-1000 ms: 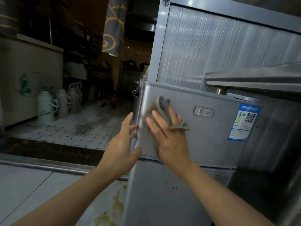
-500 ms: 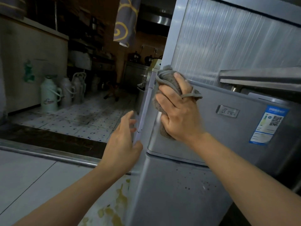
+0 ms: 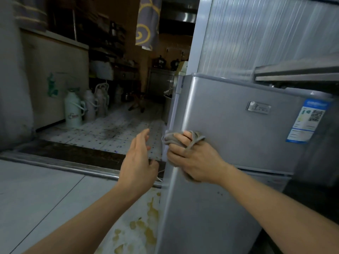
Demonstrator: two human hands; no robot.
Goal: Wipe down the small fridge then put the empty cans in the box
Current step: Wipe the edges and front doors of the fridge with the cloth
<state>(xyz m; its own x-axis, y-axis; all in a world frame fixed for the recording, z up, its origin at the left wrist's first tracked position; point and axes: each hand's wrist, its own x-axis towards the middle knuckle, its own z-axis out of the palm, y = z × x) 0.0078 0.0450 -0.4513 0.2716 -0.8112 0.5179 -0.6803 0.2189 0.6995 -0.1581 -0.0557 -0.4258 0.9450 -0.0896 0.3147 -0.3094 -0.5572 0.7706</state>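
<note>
Right hand [image 3: 195,159]: curled round a grey cloth [image 3: 171,139], fingers bent over the bunched fabric, a loop of it crossing the knuckles. Pressed against the lower left part of the upper door of the small fridge [image 3: 238,136], right at the door's left edge, just above the seam with the lower door. Cloth bulging out beyond the fingertips toward that edge.

Left hand [image 3: 139,162]: holding nothing, fingers straight and loosely spread, palm turned toward the fridge's side. Hanging in the air just left of the door edge, near the right hand but apart from it and from the fridge.

On the silver upper door, a small metal badge [image 3: 258,108] up and to the right of the cloth, and a blue-and-white label [image 3: 308,121] with a code square at the far right. Above the fridge, a ribbed pale panel [image 3: 266,33] and a metal shelf edge [image 3: 297,74].

On the pale floor [image 3: 45,198] by the fridge's foot, yellowish stains [image 3: 145,228]. Further back, across a metal threshold strip [image 3: 60,164], a dotted tile floor with several white thermos jugs [image 3: 73,109] standing in a row by a pale cabinet. Overhead, a grey curtain with yellow swirls [image 3: 146,24].

No cans or box in view.
</note>
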